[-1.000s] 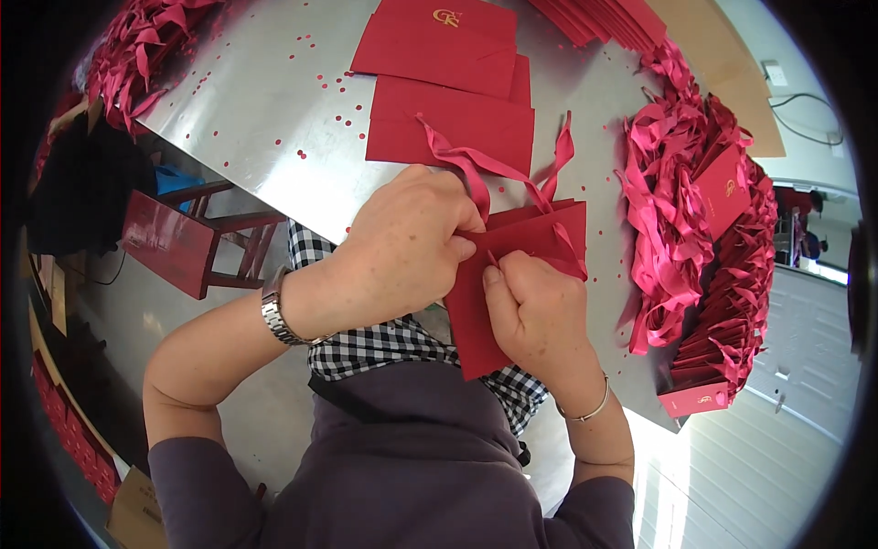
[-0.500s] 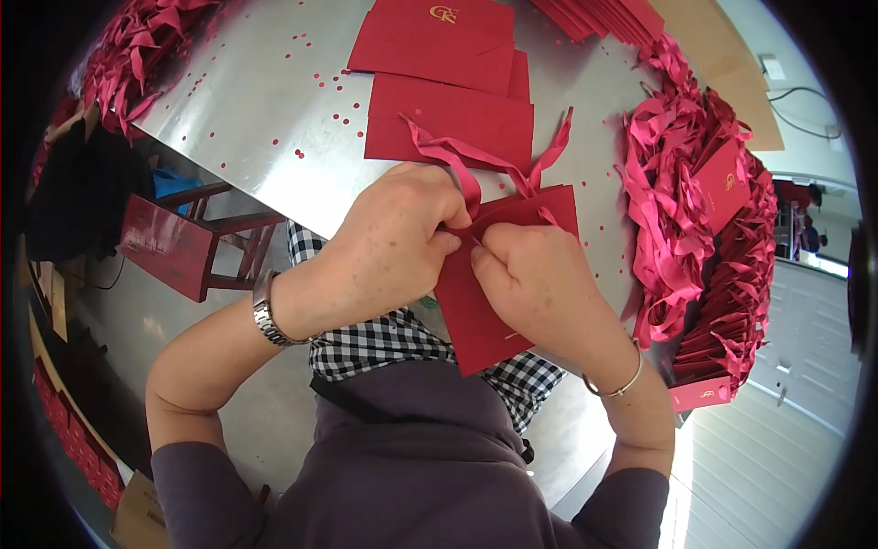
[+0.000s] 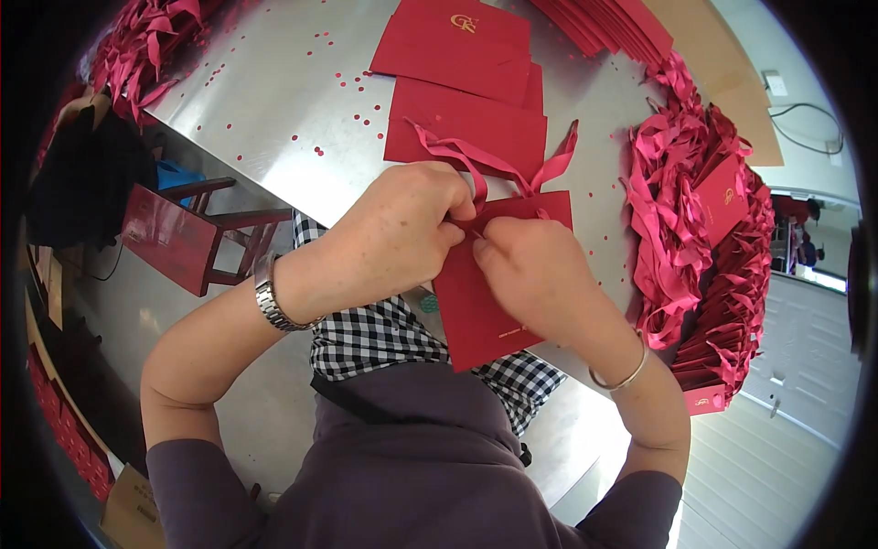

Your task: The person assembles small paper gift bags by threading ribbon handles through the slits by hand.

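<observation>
A small red paper bag (image 3: 476, 316) stands tilted at the table's near edge, above my lap. Pink ribbon (image 3: 474, 183) loops up from its top edge, and one loop runs under the fingers of my left hand (image 3: 389, 224). That hand is closed in a pinch on the ribbon at the bag's upper left. My right hand (image 3: 535, 274) is closed too, thumb and finger pressed together against the bag's upper front. What lies in its pinch is hidden. Both fingertips nearly meet. Just beyond, flat red paper bags (image 3: 462, 114) lie overlapping on the metal table (image 3: 265, 101).
Finished-looking bags with ribbons (image 3: 722, 316) are packed along the right edge, beside a heap of pink ribbons (image 3: 663, 210). More red bags (image 3: 604, 27) fan out at the far right. Ribboned pieces (image 3: 151, 46) pile at the far left. A red wooden stool (image 3: 174, 240) stands at left below the table.
The view has shifted slightly, so the table things appear a little lower and further right. Both hands keep their pinch, and the bag hangs somewhat more upright.
</observation>
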Demonstrator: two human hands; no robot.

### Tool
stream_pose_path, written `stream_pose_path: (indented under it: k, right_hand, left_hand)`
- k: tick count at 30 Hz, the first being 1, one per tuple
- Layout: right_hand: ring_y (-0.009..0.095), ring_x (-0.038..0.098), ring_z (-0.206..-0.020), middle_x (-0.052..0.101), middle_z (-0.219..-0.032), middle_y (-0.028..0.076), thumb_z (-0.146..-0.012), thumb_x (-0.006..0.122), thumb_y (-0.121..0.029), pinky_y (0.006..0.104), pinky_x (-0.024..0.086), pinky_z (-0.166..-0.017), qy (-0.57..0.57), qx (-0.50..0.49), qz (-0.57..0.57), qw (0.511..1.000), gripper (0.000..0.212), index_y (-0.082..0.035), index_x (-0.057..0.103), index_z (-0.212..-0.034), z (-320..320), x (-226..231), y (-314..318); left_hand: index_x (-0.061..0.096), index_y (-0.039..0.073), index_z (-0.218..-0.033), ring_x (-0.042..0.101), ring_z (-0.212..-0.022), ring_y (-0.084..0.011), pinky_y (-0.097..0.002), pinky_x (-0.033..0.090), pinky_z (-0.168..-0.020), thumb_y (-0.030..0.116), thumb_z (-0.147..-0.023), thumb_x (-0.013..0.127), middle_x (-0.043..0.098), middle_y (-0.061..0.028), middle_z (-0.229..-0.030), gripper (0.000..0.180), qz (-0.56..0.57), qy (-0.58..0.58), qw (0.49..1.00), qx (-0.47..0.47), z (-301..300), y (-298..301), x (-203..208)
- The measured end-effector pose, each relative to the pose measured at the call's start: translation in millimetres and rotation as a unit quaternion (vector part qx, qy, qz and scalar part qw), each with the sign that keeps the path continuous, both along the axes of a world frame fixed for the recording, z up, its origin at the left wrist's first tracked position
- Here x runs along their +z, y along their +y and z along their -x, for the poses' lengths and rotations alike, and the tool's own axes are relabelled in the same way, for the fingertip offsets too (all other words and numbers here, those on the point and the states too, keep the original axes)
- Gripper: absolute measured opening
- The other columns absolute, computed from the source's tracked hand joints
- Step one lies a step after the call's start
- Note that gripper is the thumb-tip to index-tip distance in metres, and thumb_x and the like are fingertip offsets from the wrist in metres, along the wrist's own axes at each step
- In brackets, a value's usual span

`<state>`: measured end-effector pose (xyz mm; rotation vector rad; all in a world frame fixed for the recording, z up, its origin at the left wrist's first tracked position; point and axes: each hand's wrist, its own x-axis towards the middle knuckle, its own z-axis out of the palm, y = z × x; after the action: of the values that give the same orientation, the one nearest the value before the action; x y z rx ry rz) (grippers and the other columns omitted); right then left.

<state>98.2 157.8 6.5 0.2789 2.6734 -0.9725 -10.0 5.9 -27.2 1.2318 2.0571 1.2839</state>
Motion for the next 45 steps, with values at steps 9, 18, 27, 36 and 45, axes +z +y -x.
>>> stream_pose_path:
  k: [9,18,27,36,45]
  right_hand:
    - [0.04,0.062,-0.061,0.063,-0.069,0.02,-0.086,0.055,-0.019,0.0495,0.05,-0.057,0.054,-0.002,0.039,0.998,0.024,0.0,0.059,-0.072,6.1,-9.7,7.3]
    - [0.031,0.061,-0.055,0.057,-0.061,0.012,-0.087,0.061,-0.017,0.0412,0.048,-0.048,0.218,0.061,-0.147,0.963,0.021,-0.005,0.054,-0.072,-18.0,-13.8,-3.5]
    - [0.03,0.059,-0.053,0.055,-0.059,0.01,-0.088,0.062,-0.016,0.0398,0.047,-0.047,0.261,0.037,-0.136,0.955,0.022,-0.006,0.052,-0.071,-17.9,-19.8,0.0]
    - [0.033,0.06,-0.055,0.058,-0.061,0.013,-0.089,0.059,-0.018,0.0428,0.048,-0.05,0.215,0.031,-0.136,0.966,0.024,-0.004,0.054,-0.07,-10.7,-15.6,-3.3]
    - [0.032,0.064,-0.057,0.064,-0.066,0.015,-0.088,0.055,-0.019,0.0419,0.05,-0.049,0.126,0.071,-0.235,0.961,0.023,-0.005,0.062,-0.07,9.5,4.3,-12.5]
  left_hand:
    - [0.059,-0.005,-0.084,0.063,-0.086,-0.0291,-0.0353,0.05,-0.076,-0.005,-0.074,0.067,0.063,-0.0144,-0.092,0.013,0.022,-0.028,0.999,0.026,-0.9,0.4,4.8]
    - [0.061,-0.005,-0.09,0.06,-0.083,-0.0235,-0.0328,0.049,-0.076,-0.002,-0.08,0.063,0.061,-0.0116,-0.09,0.011,0.056,-0.063,0.996,0.019,4.3,4.6,8.6]
    - [0.063,-0.006,-0.094,0.059,-0.083,-0.0157,-0.0293,0.048,-0.076,0.0,-0.083,0.063,0.063,-0.0074,-0.092,0.012,0.087,-0.117,0.989,0.005,10.4,4.8,15.5]
    - [0.061,-0.005,-0.09,0.059,-0.081,-0.0165,-0.0288,0.048,-0.075,-0.001,-0.082,0.064,0.061,-0.0079,-0.089,0.01,0.055,-0.105,0.993,0.002,10.1,-1.2,13.2]
    - [0.063,-0.003,-0.093,0.057,-0.077,-0.0146,-0.0275,0.048,-0.071,-0.002,-0.086,0.061,0.059,-0.0049,-0.086,0.007,-0.024,-0.113,0.993,-0.026,13.8,-2.2,5.1]
